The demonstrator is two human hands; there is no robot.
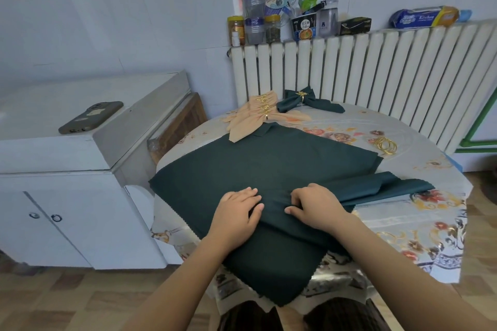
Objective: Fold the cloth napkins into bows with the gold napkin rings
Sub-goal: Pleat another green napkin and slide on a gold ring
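Note:
A large dark green cloth napkin (269,166) lies spread over the round table, its near corner hanging off the front edge. My left hand (239,212) lies flat on it with fingers straight. Beside it, my right hand (314,204) has curled fingers pinching a fold of the same green cloth. At the table's far side sit a finished green bow (304,101) in a gold ring and several peach napkin bows (255,115) with gold rings. Loose gold napkin rings (386,145) lie at the right.
The table has a floral cover (419,223). A white radiator (376,67) stands behind it, its top loaded with jars and boxes. A white cabinet (67,169) at the left carries a phone (91,117). More green cloth (384,187) lies folded at the right.

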